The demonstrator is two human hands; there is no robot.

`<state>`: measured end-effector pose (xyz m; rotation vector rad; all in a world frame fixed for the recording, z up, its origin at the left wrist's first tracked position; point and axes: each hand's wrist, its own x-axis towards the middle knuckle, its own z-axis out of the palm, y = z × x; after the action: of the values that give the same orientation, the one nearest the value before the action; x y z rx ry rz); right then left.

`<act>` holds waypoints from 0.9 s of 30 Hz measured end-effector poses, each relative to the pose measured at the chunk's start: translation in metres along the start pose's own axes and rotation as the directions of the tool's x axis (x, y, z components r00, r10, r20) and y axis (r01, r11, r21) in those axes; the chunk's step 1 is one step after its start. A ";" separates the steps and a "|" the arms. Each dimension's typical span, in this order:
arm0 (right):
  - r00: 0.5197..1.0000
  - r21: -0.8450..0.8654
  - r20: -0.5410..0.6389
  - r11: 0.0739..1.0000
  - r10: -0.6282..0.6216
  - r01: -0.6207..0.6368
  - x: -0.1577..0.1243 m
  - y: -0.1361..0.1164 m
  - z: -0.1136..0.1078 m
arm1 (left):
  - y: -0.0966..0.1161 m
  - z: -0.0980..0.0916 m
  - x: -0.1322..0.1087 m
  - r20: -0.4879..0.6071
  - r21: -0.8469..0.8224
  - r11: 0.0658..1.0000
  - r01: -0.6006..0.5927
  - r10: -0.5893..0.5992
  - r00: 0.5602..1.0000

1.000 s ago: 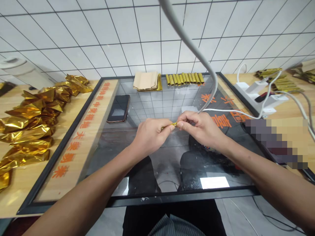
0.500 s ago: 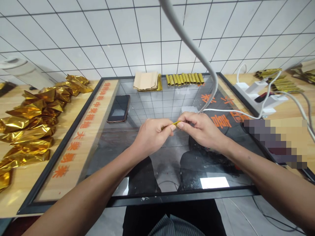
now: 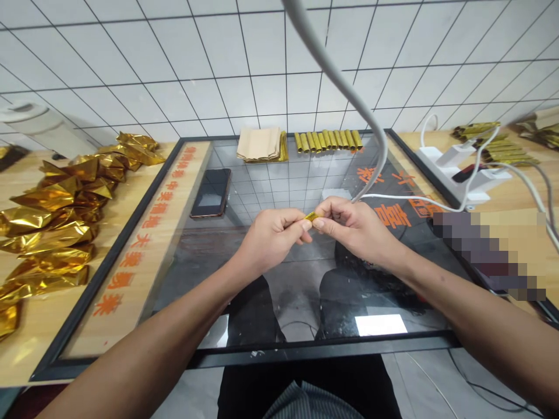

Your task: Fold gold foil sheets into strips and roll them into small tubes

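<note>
Between my two hands is a small piece of gold foil paper (image 3: 311, 216), rolled or folded narrow and mostly covered by fingers. My left hand (image 3: 279, 233) pinches one end of it between thumb and forefinger. The other end sits in the pinch of my right hand (image 3: 347, 226). Both hands are over the glass tabletop (image 3: 301, 291). Beyond them, at the back of the glass, lie a row of gold paper rolls (image 3: 328, 141) and a stack of tan paper sheets (image 3: 258, 144) with gold showing at its right edge.
A phone (image 3: 210, 193) lies left on the glass. Folded gold foil shapes (image 3: 56, 203) crowd the left side. A white power strip (image 3: 449, 174) with chargers stands at right, near more gold rolls (image 3: 506, 148). A thick grey cable (image 3: 349, 87) hangs down in front of the tiled wall.
My fingers have shifted slightly on the gold foil paper, and a little more of it shows between them. Everything else stays in place.
</note>
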<state>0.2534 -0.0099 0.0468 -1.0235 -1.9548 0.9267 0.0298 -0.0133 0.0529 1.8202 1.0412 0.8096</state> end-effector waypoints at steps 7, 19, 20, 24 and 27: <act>1.000 0.073 0.004 0.997 0.024 -0.024 -0.001 -0.001 0.000 | -0.002 0.002 -0.001 -0.009 0.044 0.999 -0.032 0.032 0.999; 0.998 0.050 -0.056 0.998 0.028 -0.026 0.001 0.001 0.003 | -0.002 0.007 0.002 0.048 -0.034 0.997 0.071 -0.070 0.996; 0.998 0.094 -0.053 0.995 0.043 -0.038 0.002 0.003 0.003 | -0.003 0.006 0.003 0.059 -0.052 0.995 0.085 -0.082 0.995; 0.996 0.233 -0.002 0.969 0.087 -0.084 0.005 0.008 0.008 | -0.002 0.004 0.003 0.070 -0.080 0.992 0.102 -0.097 0.993; 0.996 0.235 -0.015 0.969 0.086 -0.080 0.007 0.009 0.007 | -0.002 0.004 0.003 0.089 -0.051 0.990 0.131 -0.126 0.988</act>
<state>0.2476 -0.0020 0.0378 -0.9807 -1.7436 1.1552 0.0341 -0.0118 0.0496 1.7058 1.0586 0.6714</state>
